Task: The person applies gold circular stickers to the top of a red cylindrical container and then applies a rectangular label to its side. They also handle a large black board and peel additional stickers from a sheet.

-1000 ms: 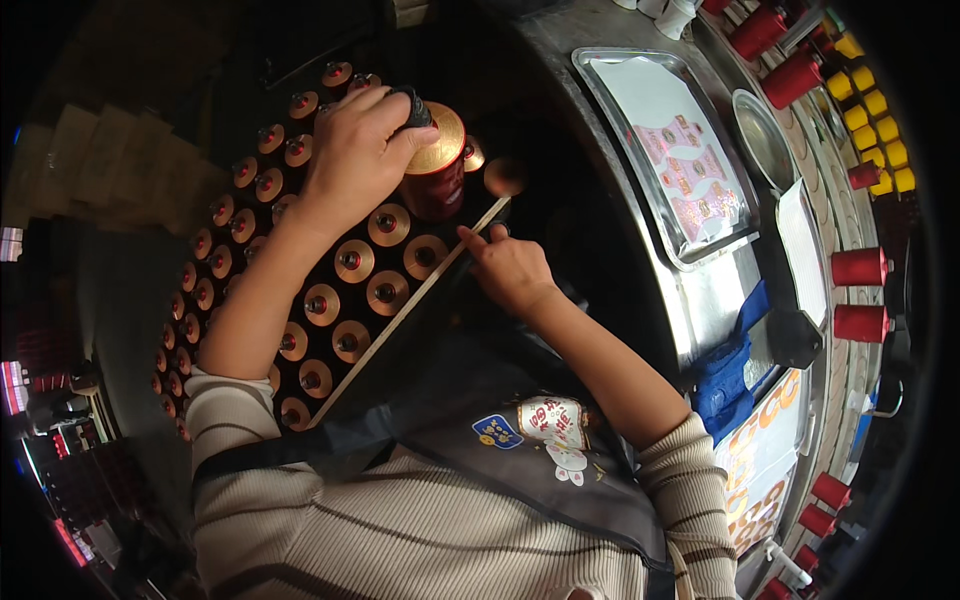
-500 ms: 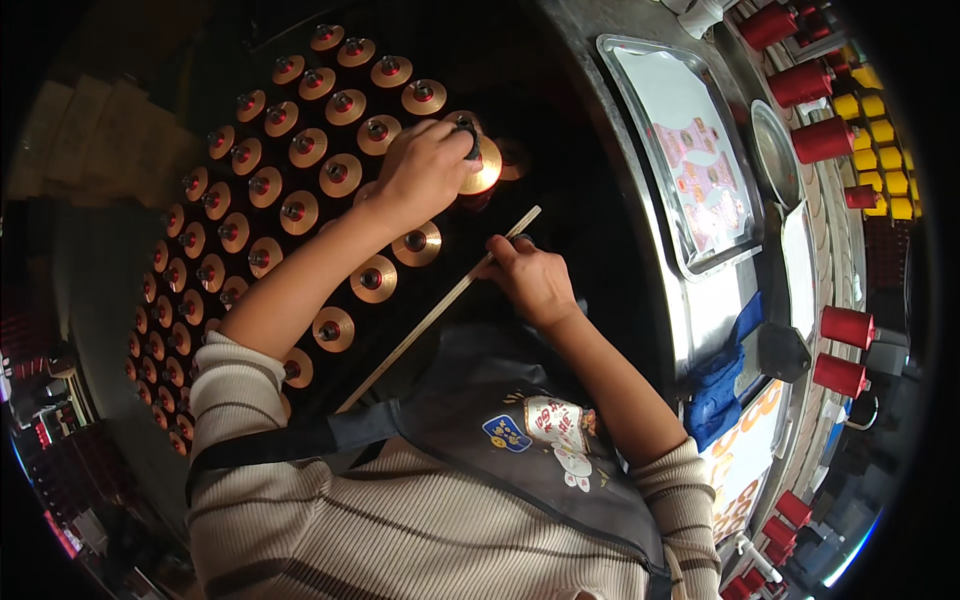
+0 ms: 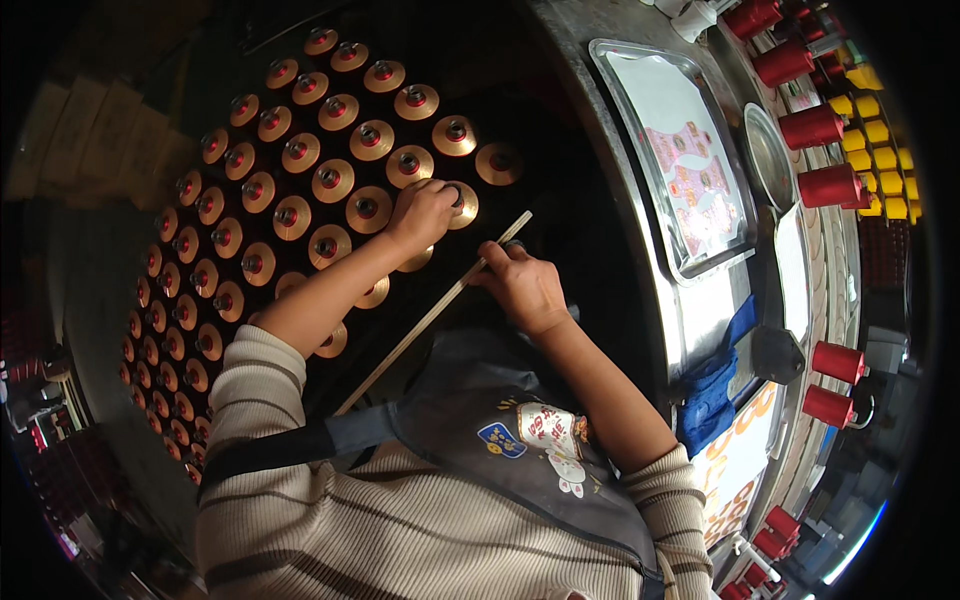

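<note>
Rows of cone-shaped spools [image 3: 290,217], gold-coloured with red cores and small metallic or dark tops, stand on a dark surface to the left. Among the nearest of them is my left hand [image 3: 422,213]. Its fingers close around a dark ring-like piece [image 3: 456,195] at the top of a gold spool [image 3: 465,212]. To its right, my right hand [image 3: 525,288] is closed around a long pale stick [image 3: 420,328], which slants down toward my apron [image 3: 490,400]. Another dark round piece [image 3: 514,244] shows by its fingertips, partly hidden.
A metal counter [image 3: 655,270] runs along the right, with a rimmed metal tray [image 3: 620,95] holding printed sheets. Near it are a round metal dish [image 3: 768,150], a blue cloth [image 3: 710,395] and a dark polygonal piece [image 3: 777,353]. Red spools [image 3: 830,186] line the far right.
My left hand has come down and slightly left, from a farther spool to a nearer one, uncovering the farther spools. My right hand keeps its hold; the whole view has shifted slightly.
</note>
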The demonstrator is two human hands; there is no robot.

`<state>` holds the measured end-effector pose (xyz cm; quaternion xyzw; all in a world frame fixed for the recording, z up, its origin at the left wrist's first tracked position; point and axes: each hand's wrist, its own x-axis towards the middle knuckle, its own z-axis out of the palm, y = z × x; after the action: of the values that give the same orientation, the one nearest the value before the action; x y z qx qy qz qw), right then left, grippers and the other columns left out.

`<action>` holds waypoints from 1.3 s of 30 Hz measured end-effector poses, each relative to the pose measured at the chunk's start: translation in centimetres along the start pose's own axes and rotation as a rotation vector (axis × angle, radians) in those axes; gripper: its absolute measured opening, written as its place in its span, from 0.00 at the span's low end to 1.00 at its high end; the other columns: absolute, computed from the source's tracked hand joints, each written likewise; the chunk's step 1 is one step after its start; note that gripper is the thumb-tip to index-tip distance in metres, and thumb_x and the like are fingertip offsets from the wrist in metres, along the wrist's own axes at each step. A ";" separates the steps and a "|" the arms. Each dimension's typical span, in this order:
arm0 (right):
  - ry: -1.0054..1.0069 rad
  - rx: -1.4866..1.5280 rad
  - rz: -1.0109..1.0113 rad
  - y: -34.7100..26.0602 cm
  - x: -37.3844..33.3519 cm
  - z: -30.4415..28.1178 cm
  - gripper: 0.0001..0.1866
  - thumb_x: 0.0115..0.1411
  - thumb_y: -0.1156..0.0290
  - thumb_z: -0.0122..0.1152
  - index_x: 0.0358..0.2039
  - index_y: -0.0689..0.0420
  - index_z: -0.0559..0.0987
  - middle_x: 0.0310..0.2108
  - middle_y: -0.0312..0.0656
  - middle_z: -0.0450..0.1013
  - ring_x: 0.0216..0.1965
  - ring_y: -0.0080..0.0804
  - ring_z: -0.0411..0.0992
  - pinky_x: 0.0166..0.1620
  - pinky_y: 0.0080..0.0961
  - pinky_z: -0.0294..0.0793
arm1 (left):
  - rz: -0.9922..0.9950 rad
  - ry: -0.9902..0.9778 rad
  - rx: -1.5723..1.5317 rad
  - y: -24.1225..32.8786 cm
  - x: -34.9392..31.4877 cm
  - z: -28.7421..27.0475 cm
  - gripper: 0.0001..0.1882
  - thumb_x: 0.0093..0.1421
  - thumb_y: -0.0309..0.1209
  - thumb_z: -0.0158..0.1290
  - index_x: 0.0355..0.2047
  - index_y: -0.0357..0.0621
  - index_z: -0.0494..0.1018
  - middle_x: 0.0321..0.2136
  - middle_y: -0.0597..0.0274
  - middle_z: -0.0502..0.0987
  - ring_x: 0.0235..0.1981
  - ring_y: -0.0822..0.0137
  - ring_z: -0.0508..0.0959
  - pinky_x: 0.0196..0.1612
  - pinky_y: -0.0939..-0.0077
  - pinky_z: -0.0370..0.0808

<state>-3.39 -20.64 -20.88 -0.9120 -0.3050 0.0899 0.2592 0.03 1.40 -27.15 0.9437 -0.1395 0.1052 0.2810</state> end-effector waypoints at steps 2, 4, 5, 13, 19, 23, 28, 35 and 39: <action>-0.011 0.003 0.012 -0.1 0.0 -0.1 0.17 0.56 0.58 0.65 0.43 0.49 0.75 0.33 0.48 0.75 0.27 0.48 0.78 0.28 0.40 0.77 | 0.003 -0.003 -0.010 -0.3 -0.4 0.5 0.06 0.52 0.27 0.59 0.26 0.40 0.73 0.29 0.53 0.77 0.34 0.49 0.78 0.36 0.57 0.75; -0.039 -0.010 0.029 -0.2 0.0 -0.3 0.18 0.56 0.57 0.65 0.44 0.49 0.75 0.33 0.47 0.75 0.29 0.48 0.78 0.29 0.39 0.78 | -0.016 -0.033 -0.010 -0.5 -0.8 0.8 0.06 0.52 0.27 0.59 0.27 0.40 0.73 0.30 0.53 0.77 0.35 0.49 0.78 0.37 0.57 0.75; -0.062 -0.024 0.041 -0.4 0.0 -0.5 0.18 0.56 0.57 0.65 0.44 0.49 0.75 0.34 0.47 0.75 0.30 0.48 0.78 0.30 0.39 0.78 | -0.025 -0.048 -0.009 -0.6 -0.9 1.0 0.06 0.52 0.27 0.59 0.27 0.40 0.73 0.31 0.52 0.78 0.35 0.49 0.78 0.37 0.57 0.75; -0.045 0.019 0.026 -0.3 0.3 -0.3 0.20 0.56 0.55 0.65 0.46 0.50 0.75 0.35 0.48 0.76 0.31 0.49 0.78 0.32 0.41 0.78 | -0.097 0.026 -0.134 1.7 -1.3 -1.5 0.08 0.57 0.30 0.60 0.33 0.38 0.75 0.41 0.52 0.80 0.42 0.50 0.79 0.43 0.63 0.76; -0.092 0.006 0.059 0.0 1.1 0.0 0.19 0.59 0.52 0.61 0.45 0.49 0.72 0.34 0.48 0.75 0.29 0.48 0.79 0.29 0.41 0.78 | -0.362 -0.184 -0.322 7.3 -4.2 -6.0 0.13 0.60 0.35 0.60 0.32 0.37 0.71 0.26 0.48 0.77 0.29 0.49 0.80 0.30 0.65 0.75; -0.072 0.071 0.022 -0.5 2.0 1.0 0.23 0.57 0.55 0.62 0.50 0.49 0.73 0.38 0.50 0.76 0.31 0.47 0.80 0.31 0.41 0.79 | -0.364 -0.289 -0.220 6.6 -9.0 -5.1 0.16 0.54 0.31 0.64 0.32 0.36 0.67 0.27 0.45 0.78 0.32 0.44 0.80 0.32 0.61 0.75; 0.017 0.127 0.061 -2.1 0.4 -1.5 0.29 0.56 0.60 0.62 0.57 0.54 0.71 0.35 0.49 0.77 0.32 0.46 0.79 0.32 0.39 0.79 | -0.455 -0.331 -0.134 6.5 -8.2 -4.2 0.12 0.51 0.22 0.59 0.32 0.34 0.66 0.25 0.44 0.77 0.30 0.43 0.79 0.33 0.62 0.75; 0.478 0.855 0.276 -0.6 -9.2 -13.9 0.14 0.61 0.62 0.62 0.41 0.59 0.82 0.33 0.45 0.79 0.37 0.37 0.78 0.43 0.31 0.76 | -0.413 -0.372 -0.188 4.8 -7.6 -3.3 0.14 0.53 0.20 0.58 0.38 0.35 0.66 0.25 0.53 0.73 0.27 0.53 0.77 0.33 0.65 0.73; 0.793 1.181 0.662 3.0 -20.6 -18.2 0.13 0.63 0.66 0.60 0.42 0.61 0.81 0.36 0.38 0.77 0.42 0.22 0.73 0.48 0.22 0.72 | -0.461 -0.499 -0.029 7.7 -5.9 -5.1 0.16 0.55 0.19 0.57 0.41 0.35 0.64 0.26 0.60 0.69 0.27 0.62 0.75 0.33 0.68 0.73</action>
<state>-12.37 -42.73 -6.89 -0.6307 0.1965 -0.0224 0.7504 -8.62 -0.71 -20.77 0.9430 0.0114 -0.1974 0.2679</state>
